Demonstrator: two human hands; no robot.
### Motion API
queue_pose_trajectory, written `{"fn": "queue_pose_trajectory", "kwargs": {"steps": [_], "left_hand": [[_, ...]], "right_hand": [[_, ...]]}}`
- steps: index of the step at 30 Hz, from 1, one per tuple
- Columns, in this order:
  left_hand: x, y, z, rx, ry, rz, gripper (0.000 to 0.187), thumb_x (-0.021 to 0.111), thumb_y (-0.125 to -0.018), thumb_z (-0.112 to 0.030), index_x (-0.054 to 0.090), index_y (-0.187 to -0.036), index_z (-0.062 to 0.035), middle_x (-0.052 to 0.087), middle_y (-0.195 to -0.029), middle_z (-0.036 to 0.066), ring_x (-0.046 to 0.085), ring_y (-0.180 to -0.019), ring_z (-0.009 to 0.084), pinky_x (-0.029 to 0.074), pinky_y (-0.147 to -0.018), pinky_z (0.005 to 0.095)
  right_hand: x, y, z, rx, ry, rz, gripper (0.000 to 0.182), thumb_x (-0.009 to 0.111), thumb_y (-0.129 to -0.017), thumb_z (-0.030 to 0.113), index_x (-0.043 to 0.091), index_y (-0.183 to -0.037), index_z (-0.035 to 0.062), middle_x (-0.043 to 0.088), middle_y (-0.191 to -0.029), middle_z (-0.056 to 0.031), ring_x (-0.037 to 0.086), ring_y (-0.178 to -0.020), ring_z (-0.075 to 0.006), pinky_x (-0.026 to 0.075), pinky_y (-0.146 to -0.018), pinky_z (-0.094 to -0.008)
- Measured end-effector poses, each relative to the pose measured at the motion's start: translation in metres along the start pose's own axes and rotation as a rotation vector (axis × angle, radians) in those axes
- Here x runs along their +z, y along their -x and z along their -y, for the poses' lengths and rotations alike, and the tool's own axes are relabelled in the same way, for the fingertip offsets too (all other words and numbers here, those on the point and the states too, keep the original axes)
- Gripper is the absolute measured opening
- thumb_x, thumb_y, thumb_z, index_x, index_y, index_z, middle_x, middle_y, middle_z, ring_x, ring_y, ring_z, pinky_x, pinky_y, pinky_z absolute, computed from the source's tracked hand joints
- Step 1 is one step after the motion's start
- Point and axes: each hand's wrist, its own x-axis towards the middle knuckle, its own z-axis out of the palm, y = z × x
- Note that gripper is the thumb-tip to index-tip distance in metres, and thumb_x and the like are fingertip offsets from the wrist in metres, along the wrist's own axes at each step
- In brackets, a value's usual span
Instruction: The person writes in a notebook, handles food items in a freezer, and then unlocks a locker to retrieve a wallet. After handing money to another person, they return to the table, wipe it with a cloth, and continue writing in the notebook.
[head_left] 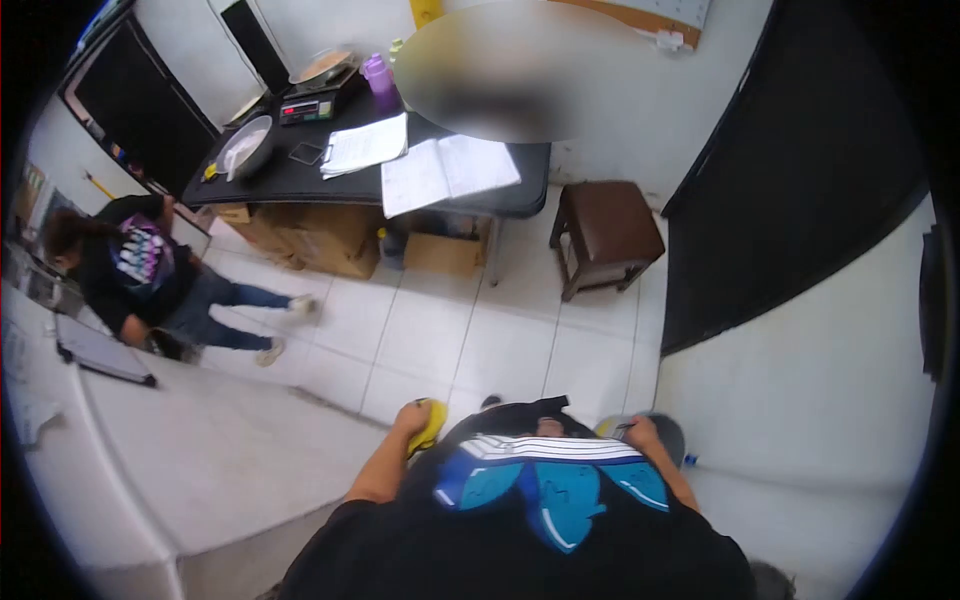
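I wear a black short-sleeved T-shirt (400,548) printed with teal shapes edged in blue and white, below a band of white stripes.

Lighting is bright and fairly even; the source lies out of view. The floor tiles (510,335) read pale, with a soft whitish sheen, and the white wall (620,150) is clear of harsh glare. Shade gathers beneath the table (535,172), around the cartons (330,238). The dark door (790,170) records as near-black with little detail. Wide-angle distortion is marked: straight edges bow, and black corners close in on a rounded field (faint bluish fringe noted at the rim). A smooth oval blur masks the upper centre. Fine detail is soft; writing on the papers (450,172) is illegible.
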Motion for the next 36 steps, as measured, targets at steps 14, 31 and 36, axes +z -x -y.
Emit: {"fn": "queue_pose_trajectory", "kwargs": {"steps": [14,31,36], "left_hand": [[-0.065,-0.09,0.068,-0.284,0.211,-0.116,0.065,0.04,-0.085,-0.049,0.057,-0.099,0.0122,0.055,-0.103,0.032,0.053,-0.101,0.0408,0.042,-0.088,0.041],[-0.072,-0.124,-0.051,-0.717,0.783,-0.32,0.07,0.038,-0.084,-0.055,0.057,-0.104,0.0099,0.055,-0.107,0.03,0.053,-0.105,0.0384,0.039,-0.092,0.0408],[-0.059,-0.107,-0.065,-0.788,0.733,-0.328,0.071,0.038,-0.084,-0.055,0.056,-0.105,0.0103,0.054,-0.11,0.03,0.051,-0.107,0.0399,0.038,-0.094,0.0409]], "right_hand": [[-0.076,-0.192,0.321,-0.656,-0.254,-0.214,0.013,0.06,-0.077,0.018,0.054,-0.079,0.0058,0.059,-0.069,-0.0161,0.059,-0.066,-0.0341,0.046,-0.059,-0.0379],[-0.21,-0.419,0.533,-0.971,-0.327,-0.458,0.018,0.056,-0.075,0.004,0.051,-0.093,0.0031,0.056,-0.089,-0.0164,0.054,-0.086,-0.0358,0.043,-0.076,-0.0419],[-0.209,-0.445,0.546,-1.04,-0.271,-0.517,0.02,0.054,-0.077,0.003,0.049,-0.096,0.0015,0.053,-0.09,-0.0166,0.05,-0.09,-0.0353,0.04,-0.08,-0.0413]]}}
